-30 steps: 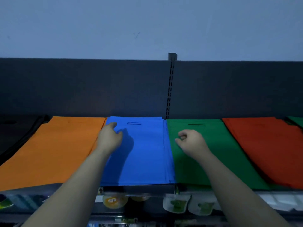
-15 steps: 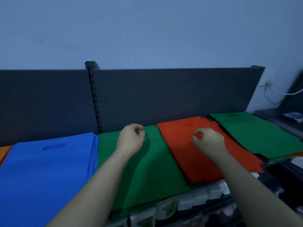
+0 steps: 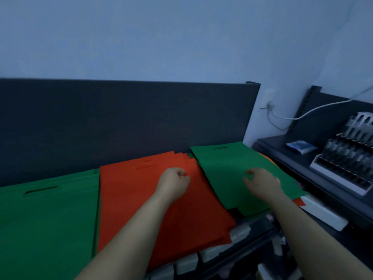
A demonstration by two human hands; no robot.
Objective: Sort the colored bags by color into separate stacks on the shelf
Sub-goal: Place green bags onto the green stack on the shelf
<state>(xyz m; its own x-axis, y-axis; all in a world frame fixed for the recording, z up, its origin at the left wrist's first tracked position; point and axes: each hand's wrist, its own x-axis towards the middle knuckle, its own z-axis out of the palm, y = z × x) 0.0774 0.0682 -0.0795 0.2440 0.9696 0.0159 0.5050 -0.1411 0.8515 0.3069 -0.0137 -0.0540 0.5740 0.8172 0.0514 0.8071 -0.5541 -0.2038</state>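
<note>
Shelf [image 3: 214, 253] holds green bag stack [image 3: 46, 219] at 8 o'clock, red bag stack [image 3: 129, 190] centre, green-topped pile [image 3: 228, 170] at 2 o'clock. Left hand [image 3: 173, 182] fisted, empty, over red bag stack; right hand [image 3: 262, 183] half-curled, empty, over green-topped pile.

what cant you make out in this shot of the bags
Head view.
Covered by the right green bag: the pile beneath it.
Cut by the frame's left edge: the left green stack.
Blurred: what the rack holds.
Unclear from this angle: whether the right hand touches the bag.
</note>
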